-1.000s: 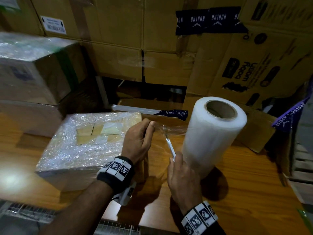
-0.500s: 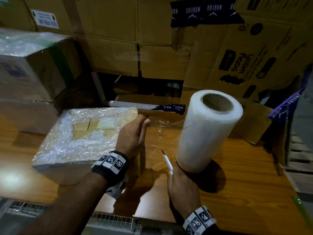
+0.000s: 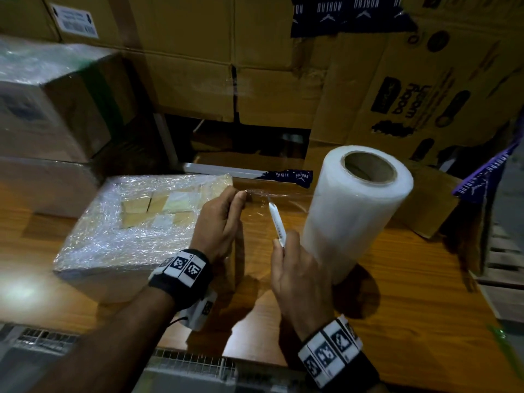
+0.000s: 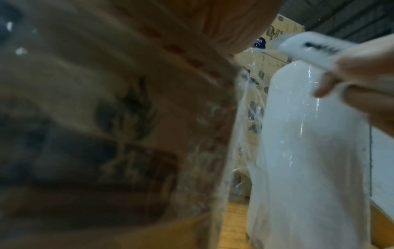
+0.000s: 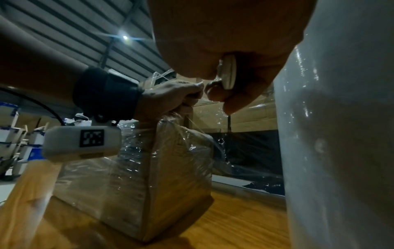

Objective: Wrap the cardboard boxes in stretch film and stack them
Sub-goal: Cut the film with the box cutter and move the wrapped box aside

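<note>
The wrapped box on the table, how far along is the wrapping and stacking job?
Done: the box is covered in stretch film. In hand: the left hand pinches the film sheet running to the film roll, and the right hand holds a white cutter against it, seemingly to sever it. Left: finishing the cut and stacking the box, perhaps on the wrapped boxes at left.
</note>
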{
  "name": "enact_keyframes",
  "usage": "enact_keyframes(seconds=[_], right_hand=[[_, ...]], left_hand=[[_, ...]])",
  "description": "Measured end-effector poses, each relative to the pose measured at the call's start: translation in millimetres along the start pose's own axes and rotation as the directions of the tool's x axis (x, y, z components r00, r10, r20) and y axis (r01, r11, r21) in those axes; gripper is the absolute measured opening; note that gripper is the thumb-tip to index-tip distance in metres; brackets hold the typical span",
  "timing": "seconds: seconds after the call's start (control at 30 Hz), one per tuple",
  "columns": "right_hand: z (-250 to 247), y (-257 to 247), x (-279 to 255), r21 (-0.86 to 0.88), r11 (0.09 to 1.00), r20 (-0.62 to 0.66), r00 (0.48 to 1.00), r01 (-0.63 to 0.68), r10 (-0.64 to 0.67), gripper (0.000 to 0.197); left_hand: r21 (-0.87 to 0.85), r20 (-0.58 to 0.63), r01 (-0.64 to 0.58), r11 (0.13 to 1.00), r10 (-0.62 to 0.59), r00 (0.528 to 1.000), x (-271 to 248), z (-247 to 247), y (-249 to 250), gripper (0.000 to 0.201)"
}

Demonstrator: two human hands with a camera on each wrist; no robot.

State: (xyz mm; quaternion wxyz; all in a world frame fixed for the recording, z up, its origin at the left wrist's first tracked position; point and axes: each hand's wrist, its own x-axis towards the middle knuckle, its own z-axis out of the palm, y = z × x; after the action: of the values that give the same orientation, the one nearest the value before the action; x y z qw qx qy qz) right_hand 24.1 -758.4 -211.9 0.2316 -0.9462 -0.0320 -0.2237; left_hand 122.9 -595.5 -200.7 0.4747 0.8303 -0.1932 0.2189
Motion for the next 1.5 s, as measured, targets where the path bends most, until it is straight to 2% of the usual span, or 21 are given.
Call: enact_keyframes(seconds=[0.17, 0.3, 0.4, 0.53, 0.63, 0.7, 0.77, 0.87, 0.97, 1.1, 1.23, 1.5], right_hand=[[18, 3, 10, -0.096, 0.995, 0.062, 0.998, -0.018, 0.024, 0.024], [33, 14, -8, -0.136, 0.989, 0.137, 0.987, -0.063, 0.082, 0.025], [39, 24, -24, -0.174, 0.979, 0.169, 0.976, -0.11, 0.139, 0.011], [42, 39, -37, -0.266, 0.958, 0.239, 0.955, -0.108, 0.174, 0.016], [41, 42, -48, -0.239, 0.969, 0.247, 0.962, -0.058, 0.118, 0.017], [41, 42, -51, -0.237, 0.968, 0.273, 0.951, -0.078, 0.143, 0.029], [38, 42, -54, -0.257, 0.966, 0.298, 0.947, -0.04, 0.118, 0.017], [26, 37, -52, -0.238, 0.969, 0.316, 0.938, -0.068, 0.143, 0.02], [14, 34, -54, -0.145, 0.981, 0.225, 0.961, -0.13, 0.161, 0.015], [-2, 17, -45, -0.059, 0.996, 0.079, 0.994, -0.067, 0.071, 0.011], [-4, 3, -31, -0.047, 0.998, 0.033, 0.998, -0.05, 0.051, 0.013], [5, -5, -26, -0.085, 0.995, 0.046, 0.998, -0.049, 0.053, 0.011]], left_hand=[[0.016, 0.03, -0.043, 0.999, 0.043, 0.999, -1, 0, 3, 0.027], [0.063, 0.095, -0.079, 0.995, 0.072, 0.993, -2, 3, 2, 0.032], [0.044, 0.061, -0.042, 0.998, 0.039, 0.997, -1, 2, 1, 0.029], [0.04, 0.058, -0.042, 0.998, 0.04, 0.998, -1, 2, 2, 0.027], [0.046, 0.046, -0.048, 0.998, 0.046, 0.998, -2, 2, 2, 0.025], [0.056, 0.04, -0.048, 0.997, 0.046, 0.998, -2, 1, 3, 0.024], [0.059, 0.036, -0.047, 0.997, 0.045, 0.998, -2, 1, 3, 0.025], [0.054, 0.038, -0.024, 0.998, 0.022, 0.999, -2, 1, 3, 0.028], [0.036, 0.029, -0.003, 0.999, 0.002, 1.0, -2, -1, 0, 0.027], [0.032, 0.047, 0.011, 0.999, -0.013, 0.999, -6, -6, 0, 0.026], [0.026, 0.094, 0.017, 1.0, -0.02, 0.995, -12, -13, 3, 0.027], [-0.073, 0.111, 0.053, 0.996, -0.044, 0.993, -27, -30, 1, 0.026]])
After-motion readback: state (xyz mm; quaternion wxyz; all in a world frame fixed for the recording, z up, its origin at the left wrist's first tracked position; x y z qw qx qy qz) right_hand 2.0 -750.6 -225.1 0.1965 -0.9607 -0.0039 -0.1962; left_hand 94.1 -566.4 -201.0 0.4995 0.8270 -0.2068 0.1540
